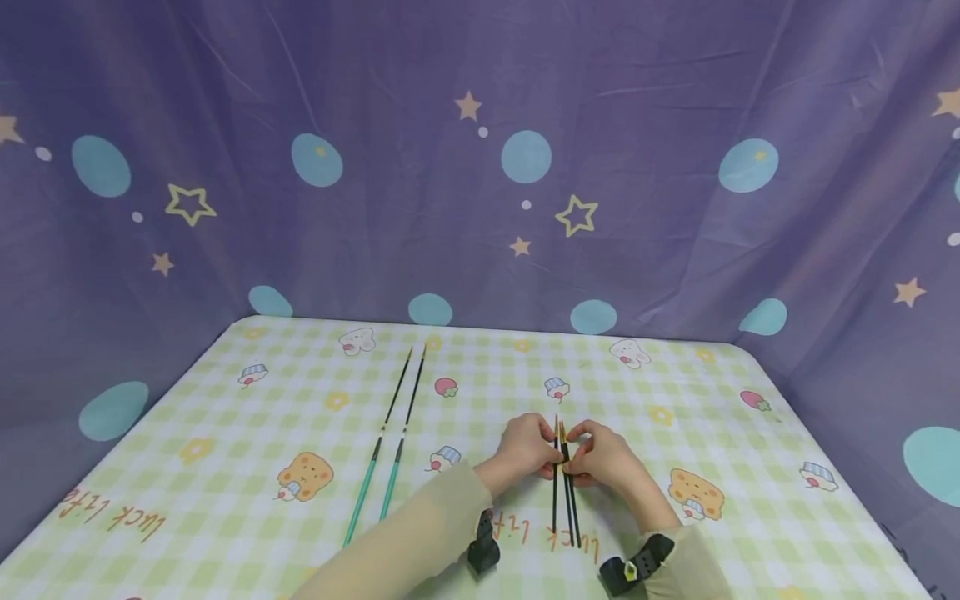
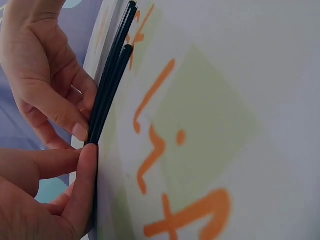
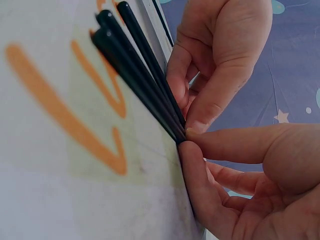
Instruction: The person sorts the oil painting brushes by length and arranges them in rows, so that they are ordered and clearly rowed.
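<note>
Between the two hands are three thin black-handled paintbrushes, tan tips toward the back of the table and handle ends toward the person. My left hand (image 1: 525, 447) pinches the left black paintbrush (image 1: 555, 498) near its upper part. Close beside it, my right hand (image 1: 606, 457) holds the other two black paintbrushes (image 1: 572, 504) between thumb and fingers. The fingertips of both hands nearly meet. In the right wrist view the dark handles (image 3: 135, 70) fan slightly apart toward their rounded ends; the left wrist view shows the handles (image 2: 111, 80) close together. Fingers partly hide the brushes' middles.
Left of the hands, two longer paintbrushes with teal handles, one (image 1: 362, 496) and another (image 1: 392, 479), lie side by side on the green checked tablecloth (image 1: 247, 433). A purple patterned curtain (image 1: 405, 208) hangs behind the table and along its sides.
</note>
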### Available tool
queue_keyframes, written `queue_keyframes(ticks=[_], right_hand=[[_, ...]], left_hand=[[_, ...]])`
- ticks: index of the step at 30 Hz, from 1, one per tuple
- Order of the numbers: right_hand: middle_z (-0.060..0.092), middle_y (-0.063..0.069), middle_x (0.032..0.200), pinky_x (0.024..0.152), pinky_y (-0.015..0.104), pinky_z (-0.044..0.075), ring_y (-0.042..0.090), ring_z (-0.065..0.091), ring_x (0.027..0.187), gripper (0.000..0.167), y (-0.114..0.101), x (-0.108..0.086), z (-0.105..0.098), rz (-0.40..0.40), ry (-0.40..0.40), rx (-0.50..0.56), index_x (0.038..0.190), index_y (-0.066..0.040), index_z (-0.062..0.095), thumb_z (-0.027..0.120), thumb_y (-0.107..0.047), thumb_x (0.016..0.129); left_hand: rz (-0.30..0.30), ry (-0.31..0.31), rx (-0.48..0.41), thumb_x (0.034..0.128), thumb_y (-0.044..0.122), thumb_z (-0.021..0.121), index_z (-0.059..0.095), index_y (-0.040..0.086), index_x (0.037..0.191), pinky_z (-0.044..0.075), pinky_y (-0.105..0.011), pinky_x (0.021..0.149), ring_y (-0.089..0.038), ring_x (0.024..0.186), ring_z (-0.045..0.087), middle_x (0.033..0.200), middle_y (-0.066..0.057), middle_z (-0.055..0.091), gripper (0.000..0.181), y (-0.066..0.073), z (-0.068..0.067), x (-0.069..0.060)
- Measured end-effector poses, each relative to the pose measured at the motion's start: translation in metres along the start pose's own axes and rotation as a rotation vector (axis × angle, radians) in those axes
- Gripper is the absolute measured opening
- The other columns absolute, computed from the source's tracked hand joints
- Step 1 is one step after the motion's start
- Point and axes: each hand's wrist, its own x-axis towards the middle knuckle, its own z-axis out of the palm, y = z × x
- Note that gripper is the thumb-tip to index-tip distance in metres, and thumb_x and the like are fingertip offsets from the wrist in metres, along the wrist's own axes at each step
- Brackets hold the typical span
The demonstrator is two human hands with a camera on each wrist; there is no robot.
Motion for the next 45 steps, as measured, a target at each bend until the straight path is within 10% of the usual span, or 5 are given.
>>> queue_keyframes(ticks=[18,45], right_hand=[[0.051,0.008,0.072,0.052,0.028,0.053,0.016,0.055,0.055,0.038,0.001,-0.001,-0.001,0.001,-0.008,0.017,0.105,-0.001,0.053,0.069,0.006,0.070],[0.053,0.009,0.073,0.052,0.027,0.053,0.016,0.056,0.055,0.038,0.000,-0.001,-0.002,0.005,-0.012,0.015,0.105,-0.001,0.053,0.070,0.004,0.071]], left_hand=[[0.006,0.007,0.253,0.0691,0.001,0.071,0.054,0.004,0.053,0.047,-0.021,0.038,-0.018,0.041,0.060,0.047,-0.006,0.057,0.024,0.011,0.000,0.002],[-0.061,-0.020,0.176,0.0712,0.002,0.069,0.061,0.004,0.075,0.049,-0.024,0.041,-0.015,0.041,0.057,0.057,-0.005,0.057,0.010,0.008,-0.012,0.004]])
